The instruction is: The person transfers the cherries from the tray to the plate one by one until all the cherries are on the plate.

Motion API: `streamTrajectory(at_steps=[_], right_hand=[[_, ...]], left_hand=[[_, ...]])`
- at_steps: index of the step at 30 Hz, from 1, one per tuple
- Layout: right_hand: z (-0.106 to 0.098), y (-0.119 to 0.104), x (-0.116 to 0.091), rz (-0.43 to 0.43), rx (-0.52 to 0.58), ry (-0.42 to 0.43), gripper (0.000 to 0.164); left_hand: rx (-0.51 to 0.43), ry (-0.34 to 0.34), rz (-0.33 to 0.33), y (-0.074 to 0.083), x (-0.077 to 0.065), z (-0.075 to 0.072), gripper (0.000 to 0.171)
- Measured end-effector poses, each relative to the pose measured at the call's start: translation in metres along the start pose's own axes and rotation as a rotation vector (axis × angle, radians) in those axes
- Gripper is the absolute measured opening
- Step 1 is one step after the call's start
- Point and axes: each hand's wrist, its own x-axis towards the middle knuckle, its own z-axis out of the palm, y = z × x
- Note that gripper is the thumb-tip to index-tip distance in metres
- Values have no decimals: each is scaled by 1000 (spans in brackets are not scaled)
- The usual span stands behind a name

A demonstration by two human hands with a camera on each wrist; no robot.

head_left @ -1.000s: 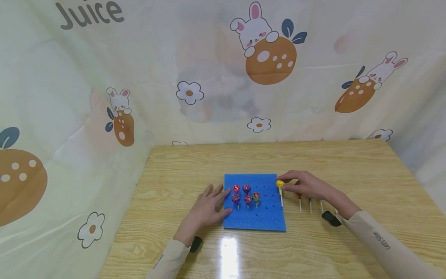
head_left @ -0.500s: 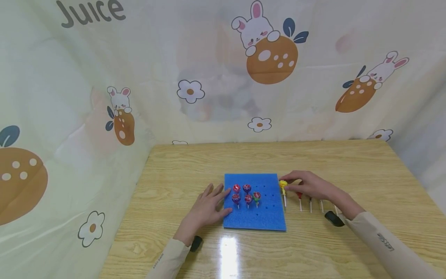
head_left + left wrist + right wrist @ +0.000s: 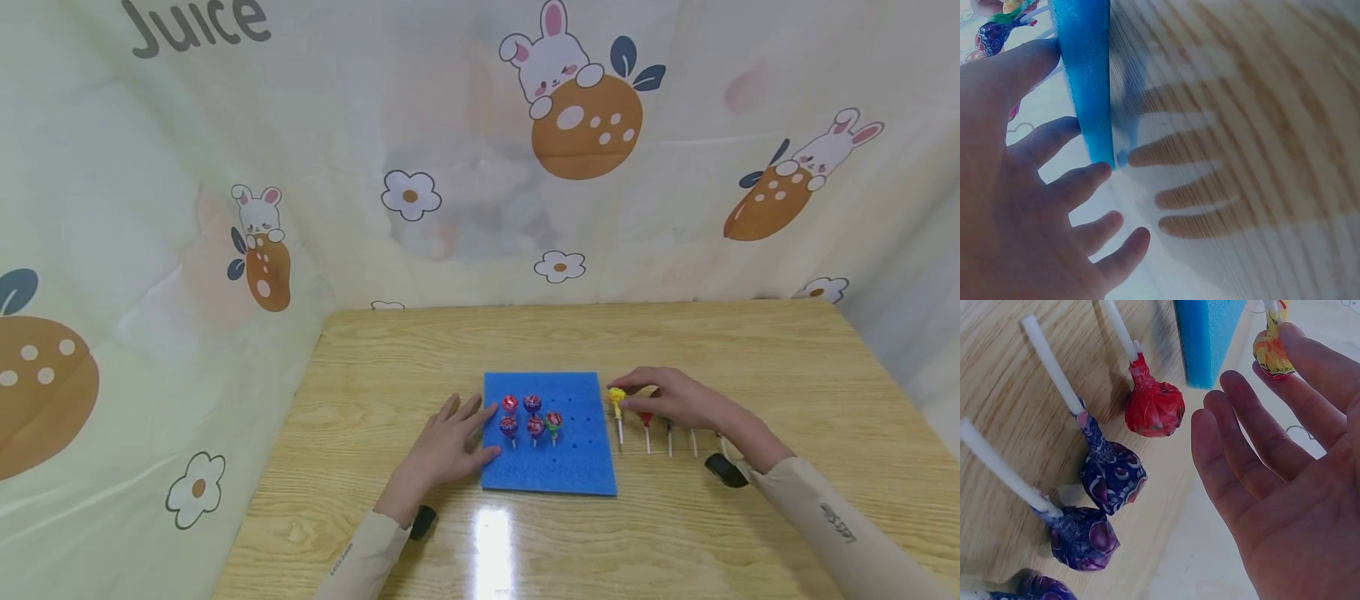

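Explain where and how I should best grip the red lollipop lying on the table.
Probably pinch the red lollipop by its round head, from above: it lies on its side, with the head much thicker than the white stick.

Head: looked forward and down from above, farthest off, taking in counter [image 3: 675, 542], pad [image 3: 547, 479] and cloth [image 3: 465, 100].
Left wrist: sat close by the left fingers [image 3: 1082, 185], rolled sideways, facing the pad's edge; counter filled its right.
Right wrist: sat close by the right fingers [image 3: 1260, 419], rolled sideways; counter filled its left.
Shared: pad showed in all three; yellow lollipop [image 3: 617, 395] in head and right wrist.
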Motion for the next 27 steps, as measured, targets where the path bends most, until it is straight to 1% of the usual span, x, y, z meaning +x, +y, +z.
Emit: streamTrajectory(at_steps=[6, 14, 22, 27], right_hand=[[-3, -2, -2, 21, -3, 0, 44], [-5, 2, -6, 37, 7, 3, 43], [-8, 0, -11, 48, -19, 16, 41], [-9, 2, -12, 58, -24, 19, 42]], left_hand=[[-11, 2, -5, 0, 0, 0, 69], [-16, 1, -2, 0, 0, 0, 69], [-19, 5, -1, -1, 0, 2, 69], [-16, 10, 3, -1, 0, 2, 69]])
